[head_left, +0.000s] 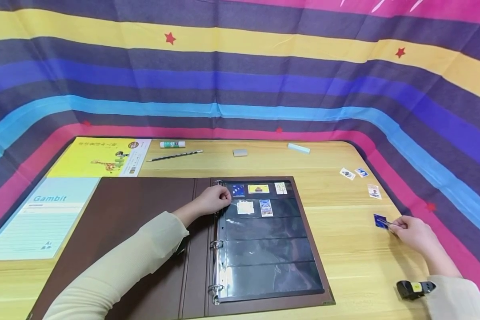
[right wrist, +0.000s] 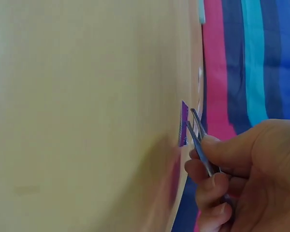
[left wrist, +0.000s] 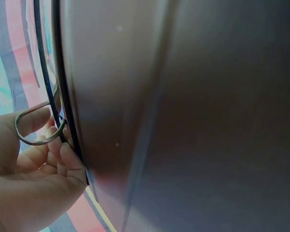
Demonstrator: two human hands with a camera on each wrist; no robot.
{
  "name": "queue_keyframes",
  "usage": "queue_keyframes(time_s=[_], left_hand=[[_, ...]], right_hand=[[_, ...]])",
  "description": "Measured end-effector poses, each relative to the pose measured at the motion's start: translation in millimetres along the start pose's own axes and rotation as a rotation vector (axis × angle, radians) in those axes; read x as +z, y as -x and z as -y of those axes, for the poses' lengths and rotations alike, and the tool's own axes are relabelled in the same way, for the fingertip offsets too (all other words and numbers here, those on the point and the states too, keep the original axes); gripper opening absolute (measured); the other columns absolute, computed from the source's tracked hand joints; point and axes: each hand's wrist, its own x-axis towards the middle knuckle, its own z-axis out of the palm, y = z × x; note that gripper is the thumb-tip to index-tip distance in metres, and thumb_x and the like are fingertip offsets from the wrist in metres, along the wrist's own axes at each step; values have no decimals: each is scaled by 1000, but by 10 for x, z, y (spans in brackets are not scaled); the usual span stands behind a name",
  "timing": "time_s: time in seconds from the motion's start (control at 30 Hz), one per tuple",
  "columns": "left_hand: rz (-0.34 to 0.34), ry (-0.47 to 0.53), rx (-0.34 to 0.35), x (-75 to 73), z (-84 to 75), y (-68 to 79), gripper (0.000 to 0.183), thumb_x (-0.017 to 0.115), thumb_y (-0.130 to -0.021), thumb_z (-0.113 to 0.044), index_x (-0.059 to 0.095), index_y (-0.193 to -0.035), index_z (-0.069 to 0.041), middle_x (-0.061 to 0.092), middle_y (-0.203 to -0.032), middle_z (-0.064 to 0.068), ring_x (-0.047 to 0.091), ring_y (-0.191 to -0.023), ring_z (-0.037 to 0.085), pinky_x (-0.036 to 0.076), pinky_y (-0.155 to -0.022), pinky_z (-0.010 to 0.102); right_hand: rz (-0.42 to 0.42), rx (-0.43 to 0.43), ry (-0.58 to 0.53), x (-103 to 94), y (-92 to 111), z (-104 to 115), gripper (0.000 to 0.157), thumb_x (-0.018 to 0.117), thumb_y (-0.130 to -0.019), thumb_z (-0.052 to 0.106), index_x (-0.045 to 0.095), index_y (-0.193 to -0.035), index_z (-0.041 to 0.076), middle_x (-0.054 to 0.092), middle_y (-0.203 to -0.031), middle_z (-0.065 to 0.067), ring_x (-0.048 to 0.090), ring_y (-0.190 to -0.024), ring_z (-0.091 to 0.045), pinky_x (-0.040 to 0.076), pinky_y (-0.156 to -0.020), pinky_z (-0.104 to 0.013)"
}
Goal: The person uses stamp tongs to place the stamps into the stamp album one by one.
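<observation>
An open brown stamp album (head_left: 144,249) has a black pocket page (head_left: 264,253) on its rings, with several stamps in the top two rows. My left hand (head_left: 213,200) pinches the page's left edge by the second row. In the left wrist view, a metal ring (left wrist: 38,140) stands in front of that hand (left wrist: 34,179). My right hand (head_left: 418,235) grips metal tweezers (right wrist: 203,154) between thumb and fingers. Their tips stand apart at a dark blue stamp (head_left: 380,221) near the table's right side, one tip overlapping the stamp (right wrist: 183,123) in the right wrist view.
Three loose stamps, the nearest a pale one (head_left: 374,191), lie at the right edge. A glue stick (head_left: 172,144), a pencil (head_left: 175,156), an eraser (head_left: 240,153) and a pale blue strip (head_left: 298,148) lie behind. Left are a yellow book (head_left: 92,155) and a notebook (head_left: 40,226).
</observation>
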Motion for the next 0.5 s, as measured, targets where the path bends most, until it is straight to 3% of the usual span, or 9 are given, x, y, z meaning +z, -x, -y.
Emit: queue_keyframes(time_s=[0.13, 0.27, 0.5], left_hand=[[2, 13, -12, -2, -10, 5, 5, 50, -76, -7, 52, -71, -9, 47, -63, 0, 45, -54, 12, 37, -57, 25], [9, 22, -22, -1, -26, 11, 5, 50, -76, -7, 52, -72, -8, 47, -64, 1, 45, -54, 12, 37, -57, 25], [4, 15, -26, -9, -26, 22, 4, 51, -75, -7, 53, -72, -9, 47, -65, 0, 45, -56, 12, 37, -58, 25]], right_hand=[[41, -65, -9, 33, -126, 170, 24, 52, -79, 24, 55, -78, 0, 50, -65, -1, 42, -57, -14, 33, -51, -30], [54, -72, -37, 29, -206, 264, 24, 51, -79, 24, 54, -80, 0, 51, -66, -3, 43, -57, -15, 34, -51, -30], [16, -55, -30, -8, -236, 134, 20, 53, -78, 18, 53, -80, -3, 50, -65, -3, 42, -57, -14, 32, -51, -29]])
